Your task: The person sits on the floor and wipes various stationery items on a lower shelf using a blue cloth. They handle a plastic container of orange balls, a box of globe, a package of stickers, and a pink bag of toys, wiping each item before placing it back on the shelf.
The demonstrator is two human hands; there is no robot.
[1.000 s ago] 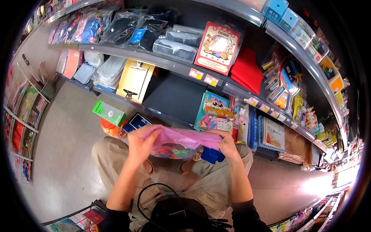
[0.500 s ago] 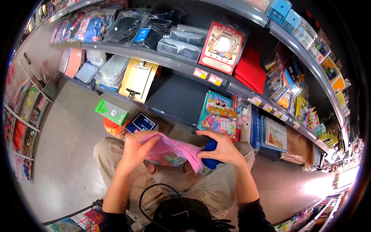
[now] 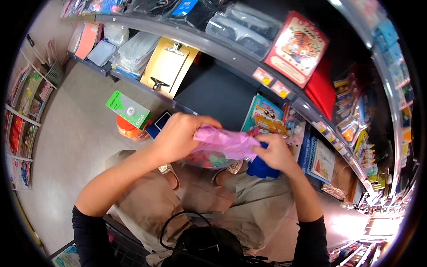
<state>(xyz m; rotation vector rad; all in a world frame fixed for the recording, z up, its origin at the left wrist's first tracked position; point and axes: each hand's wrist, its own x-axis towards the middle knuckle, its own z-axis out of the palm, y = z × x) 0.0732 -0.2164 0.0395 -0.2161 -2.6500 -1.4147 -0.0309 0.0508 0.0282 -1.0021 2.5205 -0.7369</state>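
A pink plastic bag (image 3: pixel 229 143) with a clear lower part stretches between my two hands above my knees. Colourful contents, green among them, show through the clear part but are blurred. My left hand (image 3: pixel 180 135) is closed on the bag's left upper edge. The bag's right edge is pinched in my right hand (image 3: pixel 276 153). A dark blue object (image 3: pixel 263 167) sits against the underside of that hand, below its fingers; its kind is unclear and its upper part is hidden.
Ahead, a dark low shelf (image 3: pixel 213 89) holds clipboards (image 3: pixel 169 66) and colourful packs (image 3: pixel 267 118). A green-and-white box (image 3: pixel 128 109), an orange item (image 3: pixel 131 129) and a dark blue box (image 3: pixel 159 124) are on the floor side. Wire racks (image 3: pixel 29 115) stand at left.
Both hands and the pink bag have shifted right and slightly up in the picture. My left forearm now slants more across. The view has tilted too, with the shelves sitting differently.
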